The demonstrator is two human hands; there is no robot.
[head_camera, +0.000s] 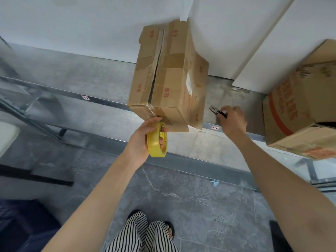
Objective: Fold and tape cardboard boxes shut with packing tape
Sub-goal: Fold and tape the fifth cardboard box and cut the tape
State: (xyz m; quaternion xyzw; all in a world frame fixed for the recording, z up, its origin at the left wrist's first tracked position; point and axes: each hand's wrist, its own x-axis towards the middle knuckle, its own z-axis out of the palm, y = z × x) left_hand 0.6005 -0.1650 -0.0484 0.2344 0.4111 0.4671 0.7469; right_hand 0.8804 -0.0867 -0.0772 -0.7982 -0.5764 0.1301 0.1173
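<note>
On the metal shelf (227, 95), overhanging its front edge, sits the cardboard box (169, 79), top seam gaping. The left hand (145, 137) grips the yellow tape roll (157, 142) at the box's front edge. The right hand (231, 119) curls round a cutting tool (217, 110) (scissors or pliers, unclear). With nothing steadying the box, a tug on the tape could pull it off the shelf.

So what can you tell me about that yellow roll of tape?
The roll of tape is a glossy yellow ring with a printed core. It stands on edge in the left hand, fingers through the core, thumb on top, close to the near end of the cardboard box, where clear tape is stuck.
</note>
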